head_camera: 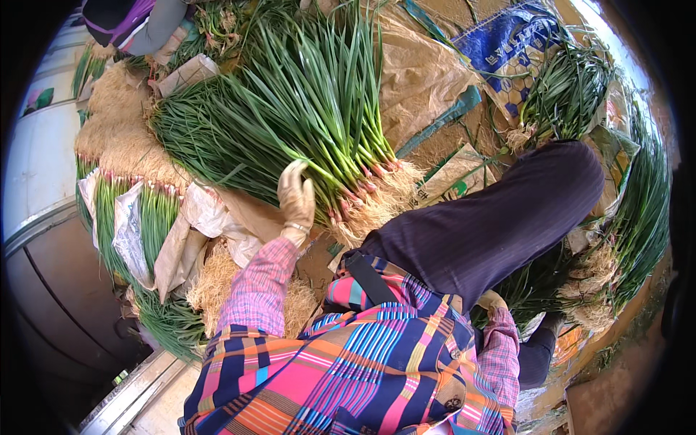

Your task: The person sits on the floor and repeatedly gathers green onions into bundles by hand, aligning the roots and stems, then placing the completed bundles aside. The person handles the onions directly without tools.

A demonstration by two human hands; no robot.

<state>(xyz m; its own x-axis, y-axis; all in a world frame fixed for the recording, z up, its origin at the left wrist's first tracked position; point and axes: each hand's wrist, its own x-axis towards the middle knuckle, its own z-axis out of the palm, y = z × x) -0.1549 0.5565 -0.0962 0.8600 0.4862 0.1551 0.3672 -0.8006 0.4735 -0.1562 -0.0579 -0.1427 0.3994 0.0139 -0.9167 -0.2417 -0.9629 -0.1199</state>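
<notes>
My left hand (296,196), in a pale, dirt-stained glove, rests at the lower left edge of a large pile of green leafy stalks (304,109) with pinkish bases, its fingers bent over the stems; whether it grips any cannot be told. The pile's fibrous tan roots (375,204) point toward my thigh. My right hand (491,300), gloved too, is low at my right side beside my leg, partly hidden by leg and sleeve, near dark green leaves (530,277) on the floor. What it holds cannot be seen.
Stacked bundles with tan roots (117,122) stand at the left, some wrapped in woven sacking (176,261). More leafy bundles (565,87) lie at the right. Brown sacking (418,76) and a blue printed sack (500,43) cover ground ahead. Another person's arm (160,27) shows at the upper left.
</notes>
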